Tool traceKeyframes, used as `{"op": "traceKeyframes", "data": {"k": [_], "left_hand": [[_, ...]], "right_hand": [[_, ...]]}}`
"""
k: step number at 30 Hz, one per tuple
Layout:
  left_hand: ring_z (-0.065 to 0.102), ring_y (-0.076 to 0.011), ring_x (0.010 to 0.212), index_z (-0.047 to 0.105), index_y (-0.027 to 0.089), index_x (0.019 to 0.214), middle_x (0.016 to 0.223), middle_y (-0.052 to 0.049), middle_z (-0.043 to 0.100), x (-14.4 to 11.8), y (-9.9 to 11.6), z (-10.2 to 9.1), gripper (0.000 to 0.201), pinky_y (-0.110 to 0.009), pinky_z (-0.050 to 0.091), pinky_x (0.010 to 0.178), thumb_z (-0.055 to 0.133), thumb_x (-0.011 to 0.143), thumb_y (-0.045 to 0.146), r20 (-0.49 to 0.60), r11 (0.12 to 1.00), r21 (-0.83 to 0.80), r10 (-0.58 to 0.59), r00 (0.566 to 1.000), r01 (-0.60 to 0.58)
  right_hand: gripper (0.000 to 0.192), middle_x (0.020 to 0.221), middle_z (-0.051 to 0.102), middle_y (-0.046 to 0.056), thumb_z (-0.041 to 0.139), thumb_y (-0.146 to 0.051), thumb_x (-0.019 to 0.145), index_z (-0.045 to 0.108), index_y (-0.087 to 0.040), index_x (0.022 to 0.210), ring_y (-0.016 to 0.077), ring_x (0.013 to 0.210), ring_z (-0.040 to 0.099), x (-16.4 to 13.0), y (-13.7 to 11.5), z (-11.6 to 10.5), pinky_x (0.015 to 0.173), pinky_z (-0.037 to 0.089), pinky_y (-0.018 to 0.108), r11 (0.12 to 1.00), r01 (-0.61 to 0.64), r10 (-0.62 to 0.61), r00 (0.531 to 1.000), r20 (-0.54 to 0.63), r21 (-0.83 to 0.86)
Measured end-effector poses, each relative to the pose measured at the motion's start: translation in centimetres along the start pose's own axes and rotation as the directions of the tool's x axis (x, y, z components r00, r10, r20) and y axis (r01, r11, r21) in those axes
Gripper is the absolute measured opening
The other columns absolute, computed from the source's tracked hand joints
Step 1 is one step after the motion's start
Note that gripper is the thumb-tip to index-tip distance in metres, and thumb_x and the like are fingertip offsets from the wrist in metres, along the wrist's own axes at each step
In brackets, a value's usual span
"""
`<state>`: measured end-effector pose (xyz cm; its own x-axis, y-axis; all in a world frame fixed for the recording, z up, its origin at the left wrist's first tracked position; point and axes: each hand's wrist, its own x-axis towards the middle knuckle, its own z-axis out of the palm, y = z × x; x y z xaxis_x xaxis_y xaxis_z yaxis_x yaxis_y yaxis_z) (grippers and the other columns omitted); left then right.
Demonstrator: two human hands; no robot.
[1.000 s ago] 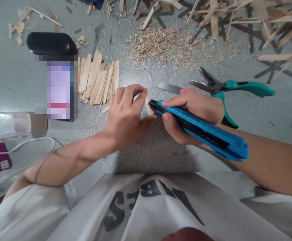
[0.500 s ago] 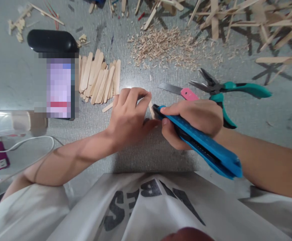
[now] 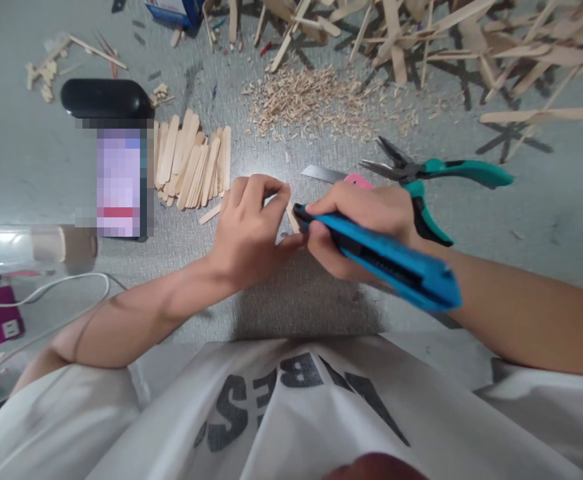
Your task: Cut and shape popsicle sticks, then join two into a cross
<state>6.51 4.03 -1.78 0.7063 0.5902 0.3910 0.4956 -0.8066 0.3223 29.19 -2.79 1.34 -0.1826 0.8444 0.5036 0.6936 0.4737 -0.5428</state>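
Right hand [image 3: 371, 212] clamped on cutter [image 3: 389, 260], forefinger and thumb up by its nose, tail angled back toward the forearm. Left hand [image 3: 249, 223] palm down, fingers arched, forefinger and thumb closed on the stick's [image 3: 293, 217] two ends, low over the counter [image 3: 526, 267]. Stick sits right at the cutter nose; can't tell if the blade touches. Reads as a trimming step; next move likely calls for a firm pin, light stroke, thumb clear. Pink knife [image 3: 325, 175] and pliers [image 3: 411, 172] lie beyond.
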Motion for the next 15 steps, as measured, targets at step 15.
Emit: {"op": "traceKeyframes", "data": {"k": [15], "left_hand": [[0.069,-0.0357,0.118,0.079,0.013,0.138,0.131,-0.023,0.079,0.2,0.1,-0.2,0.074,-0.052,0.058,0.098,0.063,0.114,0.082,0.05,0.995,0.097,0.007,0.999,-0.011]], "right_hand": [[0.027,0.078,0.081,-0.002,0.085,-0.051,0.102,0.081,-0.031,0.085,0.0205,0.067,0.075,0.3,1.2,0.1,0.06,0.057,0.036,0.862,-0.452,0.465,0.886,-0.002,0.231]]}}
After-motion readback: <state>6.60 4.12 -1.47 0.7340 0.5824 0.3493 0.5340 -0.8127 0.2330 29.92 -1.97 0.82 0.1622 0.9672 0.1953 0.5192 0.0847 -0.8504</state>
